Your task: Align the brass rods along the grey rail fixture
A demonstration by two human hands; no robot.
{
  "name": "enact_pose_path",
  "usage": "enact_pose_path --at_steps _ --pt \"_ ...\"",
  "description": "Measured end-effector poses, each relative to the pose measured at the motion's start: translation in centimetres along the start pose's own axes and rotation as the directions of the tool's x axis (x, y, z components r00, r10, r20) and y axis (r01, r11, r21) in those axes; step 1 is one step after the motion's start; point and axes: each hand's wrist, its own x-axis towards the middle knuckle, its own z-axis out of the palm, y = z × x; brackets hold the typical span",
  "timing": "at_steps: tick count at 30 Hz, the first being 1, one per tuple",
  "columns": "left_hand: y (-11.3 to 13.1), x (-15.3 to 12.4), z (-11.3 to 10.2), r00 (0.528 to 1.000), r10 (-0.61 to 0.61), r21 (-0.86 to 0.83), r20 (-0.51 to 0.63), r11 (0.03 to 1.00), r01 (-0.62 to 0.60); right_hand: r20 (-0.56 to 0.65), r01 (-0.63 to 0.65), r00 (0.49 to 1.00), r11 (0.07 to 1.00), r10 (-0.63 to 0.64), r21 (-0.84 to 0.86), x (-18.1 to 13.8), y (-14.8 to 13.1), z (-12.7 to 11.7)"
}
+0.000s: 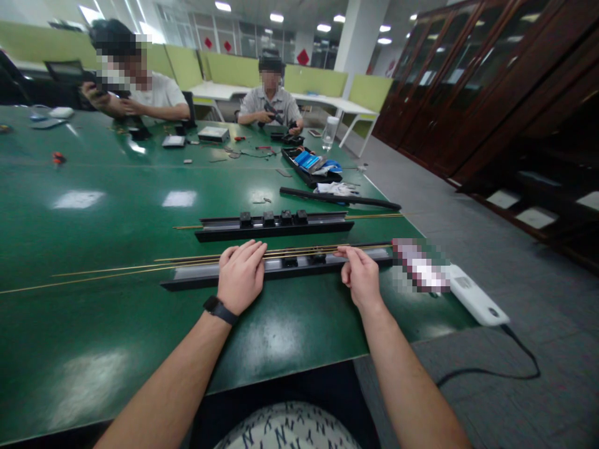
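Observation:
A long black rail (299,264) with small black blocks in it lies across the green table (116,337) in front of me. Thin brass rods (140,267) run along its top and stretch far to the left. My left hand (241,274) lies flat on the rail and rods, fingers stretched out, a black watch on the wrist. My right hand (359,274) pinches a brass rod over the rail's right part, fingers curled together.
A second black rail (274,224) with several blocks lies just beyond, and a black strip (339,198) behind it. A white power strip (472,299) juts over the right table edge. Two people work at the far side among a tool tray (311,165) and a bottle (330,132).

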Motion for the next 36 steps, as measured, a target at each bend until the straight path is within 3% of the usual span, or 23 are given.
enact_pose_path --at_steps 4,17,28,36 --pt "0.0 -0.02 0.01 1.0 -0.005 0.003 0.005 1.0 0.005 -0.031 -0.006 0.999 1.0 0.007 0.019 0.17 0.19 -0.08" --pt "0.02 -0.04 0.01 0.999 -0.031 -0.032 0.014 0.999 0.032 0.064 -0.003 0.998 1.0 0.003 -0.013 -0.22 -0.05 0.05" --pt "0.1 0.01 -0.1 0.999 -0.046 -0.046 0.025 0.998 0.047 -0.027 -0.002 1.0 1.0 0.003 0.03 0.2 0.13 -0.19" --pt "0.05 -0.01 0.01 0.999 -0.037 -0.026 0.011 0.999 0.037 0.021 -0.008 1.0 1.0 0.008 -0.009 -0.02 0.08 -0.04"
